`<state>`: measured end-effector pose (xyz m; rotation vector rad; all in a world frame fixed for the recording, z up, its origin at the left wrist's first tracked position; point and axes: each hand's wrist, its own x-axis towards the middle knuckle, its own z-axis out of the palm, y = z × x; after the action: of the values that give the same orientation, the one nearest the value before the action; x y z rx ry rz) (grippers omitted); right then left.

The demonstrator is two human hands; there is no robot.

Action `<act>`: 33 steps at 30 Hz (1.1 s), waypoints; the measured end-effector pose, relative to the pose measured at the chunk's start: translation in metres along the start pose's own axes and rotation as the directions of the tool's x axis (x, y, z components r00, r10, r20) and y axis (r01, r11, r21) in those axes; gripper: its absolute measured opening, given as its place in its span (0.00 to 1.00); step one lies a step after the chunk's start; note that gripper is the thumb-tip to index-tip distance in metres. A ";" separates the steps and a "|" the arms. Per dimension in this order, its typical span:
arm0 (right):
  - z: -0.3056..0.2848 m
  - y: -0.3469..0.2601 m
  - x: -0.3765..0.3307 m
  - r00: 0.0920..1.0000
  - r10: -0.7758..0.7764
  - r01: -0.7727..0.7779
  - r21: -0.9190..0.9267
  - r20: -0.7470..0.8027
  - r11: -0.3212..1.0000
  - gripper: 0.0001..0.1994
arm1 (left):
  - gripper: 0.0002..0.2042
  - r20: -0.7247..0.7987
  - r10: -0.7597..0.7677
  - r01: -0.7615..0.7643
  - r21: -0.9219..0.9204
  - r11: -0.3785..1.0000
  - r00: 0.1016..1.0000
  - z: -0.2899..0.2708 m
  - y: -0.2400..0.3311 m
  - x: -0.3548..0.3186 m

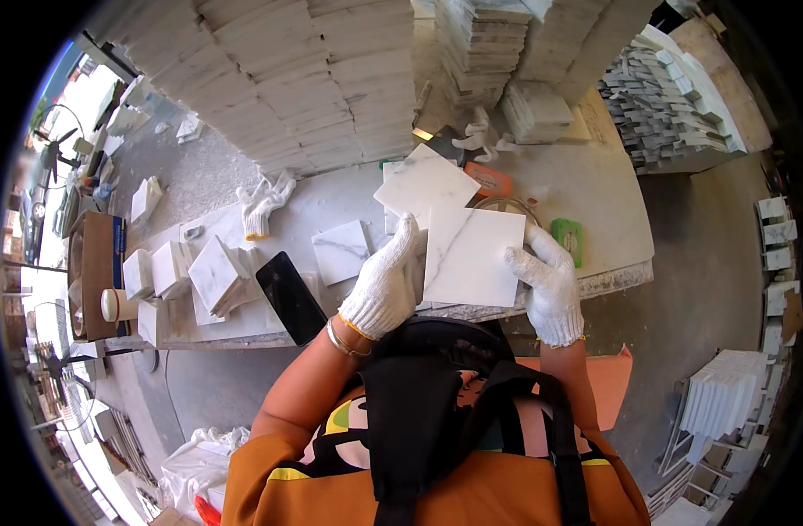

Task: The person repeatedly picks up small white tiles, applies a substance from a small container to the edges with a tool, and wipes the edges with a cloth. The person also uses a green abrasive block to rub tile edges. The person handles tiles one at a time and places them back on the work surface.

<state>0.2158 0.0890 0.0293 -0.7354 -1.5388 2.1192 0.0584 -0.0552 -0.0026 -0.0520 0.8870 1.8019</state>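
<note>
A square white marble tile (474, 259) with a grey vein is held up in front of me. My right hand (550, 282), in a white knit glove, grips its right edge with the thumb on the face. My left hand (382, 285), gloved the same way, closes at the left edge; its thumb points up and its fingers are partly hidden behind the tile. Just beyond lies another veined tile (426, 182), turned cornerwise on the workbench. A single tile (341, 252) rests flat to the left of my left hand.
A black phone (290, 298) lies by the bench's front edge (217, 340). Small tile stacks (216, 273) and a loose glove (265, 205) are at left. Tall tile stacks (287, 83) wall the back. A green box (566, 242) and an orange box (492, 180) sit at right.
</note>
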 end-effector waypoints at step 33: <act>-0.016 0.007 0.002 0.983 -0.035 0.051 0.088 -0.178 0.995 0.24 | 0.25 0.272 -0.159 0.148 0.063 0.987 0.949 -0.015 -0.015 0.001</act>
<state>0.2240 0.0999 0.0188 -0.8254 -1.3432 2.0202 0.0647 -0.0615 -0.0218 0.1506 0.7003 1.5976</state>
